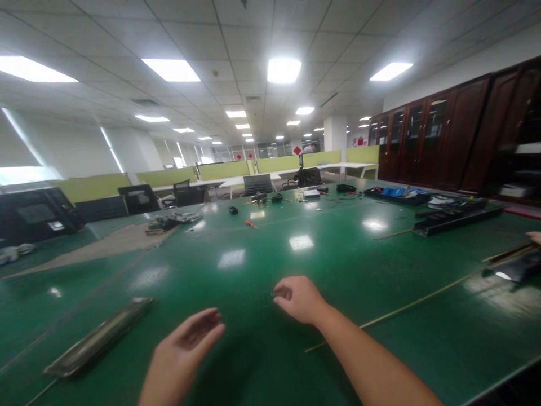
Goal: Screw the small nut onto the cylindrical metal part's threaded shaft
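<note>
My right hand (pixel 299 299) is over the green tabletop (pixel 262 259), its fingers and thumb pinched together. A small dark thing shows at their tips, too small and blurred to name. To the left, my left hand (pixel 186 349) is held with fingers curved and the thumb a little apart, nothing between them. Further left lies a long, flat, greyish strip-shaped part (pixel 99 341), nearest to the left hand. A thin yellowish rod (pixel 406 309) runs along the table behind and under my right forearm.
At the right edge, another person's hand (pixel 535 237) is beside dark long parts (pixel 518 262). Further back are a black rail-like piece (pixel 459 217), a dark tray (pixel 395 195), an orange screwdriver (pixel 251 224) and a heap of parts (pixel 169 221). Chairs stand beyond.
</note>
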A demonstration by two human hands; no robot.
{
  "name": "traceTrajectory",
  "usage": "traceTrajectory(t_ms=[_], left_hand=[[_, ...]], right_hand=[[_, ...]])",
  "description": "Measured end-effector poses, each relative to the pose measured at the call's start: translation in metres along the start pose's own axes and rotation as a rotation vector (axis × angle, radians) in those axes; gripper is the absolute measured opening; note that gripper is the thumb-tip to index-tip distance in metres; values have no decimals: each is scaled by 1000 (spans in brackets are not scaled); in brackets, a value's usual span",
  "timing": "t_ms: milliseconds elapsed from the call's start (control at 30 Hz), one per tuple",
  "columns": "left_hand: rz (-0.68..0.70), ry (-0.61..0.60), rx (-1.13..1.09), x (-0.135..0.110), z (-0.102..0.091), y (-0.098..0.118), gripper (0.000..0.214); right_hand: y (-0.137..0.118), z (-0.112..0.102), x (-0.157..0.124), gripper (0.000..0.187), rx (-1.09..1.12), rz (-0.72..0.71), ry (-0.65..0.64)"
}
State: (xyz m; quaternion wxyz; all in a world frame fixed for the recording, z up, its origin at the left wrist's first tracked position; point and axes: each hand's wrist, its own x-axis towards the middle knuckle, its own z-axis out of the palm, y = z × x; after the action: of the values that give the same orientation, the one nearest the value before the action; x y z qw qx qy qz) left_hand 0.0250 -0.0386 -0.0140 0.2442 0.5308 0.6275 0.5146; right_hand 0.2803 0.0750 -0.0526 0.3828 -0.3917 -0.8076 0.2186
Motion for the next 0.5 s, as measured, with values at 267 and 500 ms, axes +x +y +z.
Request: traceTrajectory(t_ms=[267,500], left_hand=[[-414,-212,-584,27,131,-2,33],[-398,-82,-607,27,106,12,30]], right_hand=[[-11,5,-2,14,-134,-37,55],[-10,-3,-1,37,11,-49,22]])
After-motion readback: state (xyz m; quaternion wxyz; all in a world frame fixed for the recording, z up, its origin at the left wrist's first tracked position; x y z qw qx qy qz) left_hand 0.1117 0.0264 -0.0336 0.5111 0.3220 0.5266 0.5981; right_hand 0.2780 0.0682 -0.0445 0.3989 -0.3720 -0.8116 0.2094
